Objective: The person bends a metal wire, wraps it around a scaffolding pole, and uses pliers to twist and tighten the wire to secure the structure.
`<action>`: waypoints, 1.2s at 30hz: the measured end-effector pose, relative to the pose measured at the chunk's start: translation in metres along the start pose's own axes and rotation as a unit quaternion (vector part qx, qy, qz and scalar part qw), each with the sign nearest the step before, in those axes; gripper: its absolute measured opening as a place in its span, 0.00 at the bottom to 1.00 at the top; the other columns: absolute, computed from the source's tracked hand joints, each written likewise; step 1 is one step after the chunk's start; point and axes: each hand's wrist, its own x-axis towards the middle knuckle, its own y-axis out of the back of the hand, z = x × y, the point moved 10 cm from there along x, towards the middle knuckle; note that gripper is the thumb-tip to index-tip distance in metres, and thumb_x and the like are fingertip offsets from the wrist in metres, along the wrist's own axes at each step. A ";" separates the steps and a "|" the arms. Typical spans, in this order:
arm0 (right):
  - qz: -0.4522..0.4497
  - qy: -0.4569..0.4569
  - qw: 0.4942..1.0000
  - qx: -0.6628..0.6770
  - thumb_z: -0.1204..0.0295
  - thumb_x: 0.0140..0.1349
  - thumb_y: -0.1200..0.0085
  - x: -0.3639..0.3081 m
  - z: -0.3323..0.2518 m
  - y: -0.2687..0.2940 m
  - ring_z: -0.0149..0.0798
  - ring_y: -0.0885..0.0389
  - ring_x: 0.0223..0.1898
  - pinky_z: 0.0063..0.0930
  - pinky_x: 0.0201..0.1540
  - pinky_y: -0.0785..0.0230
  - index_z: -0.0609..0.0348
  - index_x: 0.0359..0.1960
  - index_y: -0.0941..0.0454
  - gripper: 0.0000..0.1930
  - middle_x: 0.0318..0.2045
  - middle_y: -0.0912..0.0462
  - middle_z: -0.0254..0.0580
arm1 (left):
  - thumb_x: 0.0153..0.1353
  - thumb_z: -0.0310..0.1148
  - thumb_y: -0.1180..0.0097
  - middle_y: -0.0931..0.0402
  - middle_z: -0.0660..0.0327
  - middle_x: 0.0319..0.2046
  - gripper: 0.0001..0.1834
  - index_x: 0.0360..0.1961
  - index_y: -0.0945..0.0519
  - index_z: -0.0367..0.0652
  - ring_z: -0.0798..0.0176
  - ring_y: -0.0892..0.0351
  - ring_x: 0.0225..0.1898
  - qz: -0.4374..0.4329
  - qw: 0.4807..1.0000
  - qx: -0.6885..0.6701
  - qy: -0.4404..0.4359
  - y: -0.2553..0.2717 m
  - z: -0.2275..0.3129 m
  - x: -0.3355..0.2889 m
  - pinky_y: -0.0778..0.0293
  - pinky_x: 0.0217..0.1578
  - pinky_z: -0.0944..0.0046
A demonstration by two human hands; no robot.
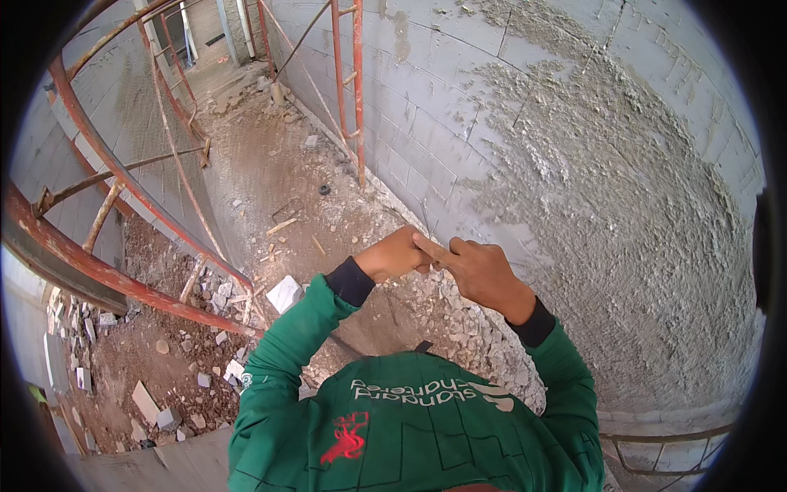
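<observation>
My left hand (393, 255) is closed, its fingers curled under, in front of my chest. Against it comes my right hand (490, 277), with one finger stretched across to the left hand and the others bent in. The two meet at the fingertips. Whatever they may pinch between them is hidden or too small to name. Both arms wear green sleeves with dark cuffs. Close beyond the hands stands a grey block wall (410, 123), and to the right a wide patch of rough wet-looking mortar (607, 221) covers it.
Red, mortar-splashed scaffold frames (139, 197) rise on the left; another scaffold upright (358, 98) stands by the wall. Broken block pieces and rubble (168, 418) litter the brown floor. A white block chunk (284, 293) lies left of my left forearm. Crumbled mortar (484, 340) lines the wall's foot.
</observation>
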 end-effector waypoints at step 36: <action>-0.256 -0.023 0.900 0.354 0.69 0.67 0.45 0.002 0.029 -0.041 0.44 0.17 0.41 0.39 0.42 0.26 0.52 0.45 0.16 0.09 0.44 0.16 0.39 | 0.70 0.35 0.45 0.17 0.62 0.31 0.12 0.38 0.14 0.38 0.66 0.23 0.33 -0.230 0.957 0.173 -0.048 -0.035 0.003 -0.034 0.28 0.39 0.63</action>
